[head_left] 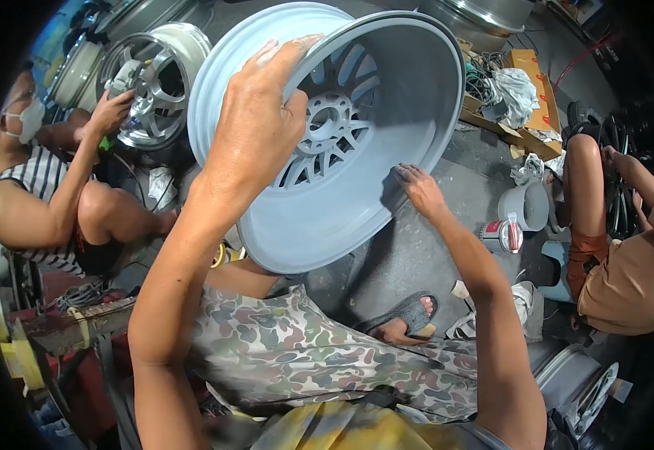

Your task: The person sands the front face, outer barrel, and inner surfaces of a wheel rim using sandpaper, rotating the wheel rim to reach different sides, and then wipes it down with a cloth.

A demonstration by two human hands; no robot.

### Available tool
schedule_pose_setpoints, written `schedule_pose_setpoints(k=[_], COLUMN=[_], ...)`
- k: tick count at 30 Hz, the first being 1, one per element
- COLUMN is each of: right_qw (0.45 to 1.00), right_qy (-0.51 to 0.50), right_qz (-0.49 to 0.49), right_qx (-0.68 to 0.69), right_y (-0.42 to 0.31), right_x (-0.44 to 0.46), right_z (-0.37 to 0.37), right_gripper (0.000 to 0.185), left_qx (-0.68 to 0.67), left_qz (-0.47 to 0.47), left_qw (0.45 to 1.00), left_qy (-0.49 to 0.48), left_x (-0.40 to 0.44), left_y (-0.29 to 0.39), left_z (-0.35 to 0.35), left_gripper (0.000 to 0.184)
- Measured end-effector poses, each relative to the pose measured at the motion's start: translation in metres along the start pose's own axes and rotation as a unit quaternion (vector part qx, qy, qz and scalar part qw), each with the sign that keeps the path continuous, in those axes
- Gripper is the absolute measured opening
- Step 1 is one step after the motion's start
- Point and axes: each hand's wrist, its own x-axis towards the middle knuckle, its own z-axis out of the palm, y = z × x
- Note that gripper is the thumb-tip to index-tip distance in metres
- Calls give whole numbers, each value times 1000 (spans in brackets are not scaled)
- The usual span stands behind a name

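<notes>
A grey wheel rim (pixel 417 97), matte and dusty, is tilted up in front of me with its open barrel facing me. Slotted spokes and a hub with bolt holes show deep inside it. My left hand (pixel 263 124) is closed over the upper left edge of the rim, fingers bent over the lip. At the lower right edge, my right hand (pixel 421 191) grips the lip with its fingertips on the inner wall; its thumb is hidden. Whether anything small lies under the fingers I cannot tell.
On the left a masked person (pixel 49 180) holds a tool against a shiny wheel (pixel 147 90). Another person (pixel 619 247) sits at right beside a dark wheel. A tin can (pixel 501 236), a grey ring (pixel 526 206) and a cardboard box (pixel 533 97) with cables and rags stand on the floor.
</notes>
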Motion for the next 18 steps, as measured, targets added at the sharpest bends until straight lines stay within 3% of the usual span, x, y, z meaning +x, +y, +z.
schedule_pose_setpoints(k=[1,2,3,4,5,6,7,9,10,12,14,15,16,17,18], right_qw=[999,991,945,968,872,791,681,455,454,527,702,813,947,992,996], right_qy=[-14,2,54,-35,231,256,200,136,133,171,213,167,91,-41,5], right_qz=[4,78,143,30,129,124,147,196,196,156,25,-7,-55,-72,-70], right_qx=[-45,105,288,246,413,542,689,858,859,818,679,557,304,93,50], right_y=[1,-29,-76,-117,-188,-237,-258,-251,-254,-257,-236,-189,-126,-63,-5], right_x=[4,8,19,48,62,83,103,119,115,100,77,63,61,62,66], right_z=[0,7,6,5,28,-16,-88,-208,-205,-192,-69,-2,16,28,26], right_gripper=[33,35,30,27,25,26,28,35,35,35,37,42,47,50,46], left_qx=[-2,-5,-5,-8,-12,-12,-43,-72,-52,-35,-20,-18,-27,-35,-31], left_qz=[-2,-5,-4,-22,-41,-41,-61,-85,-67,-44,-20,-22,-26,-31,-33], left_qw=[1000,1000,1000,1000,999,999,997,993,996,998,999,999,999,999,999], left_qy=[-3,-6,-6,-14,-26,-30,-34,-44,-39,-34,-20,-24,-23,-24,-27], left_x=[2,3,6,8,9,10,10,5,4,5,3,2,0,-2,-2], left_y=[1,2,4,7,10,13,16,17,16,15,15,17,17,18,17], left_z=[0,0,-1,-1,0,0,-1,0,0,1,2,2,2,2,2], left_gripper=[54,54,54,54,53,53,53,52,52,52,54,54,55,56,56])
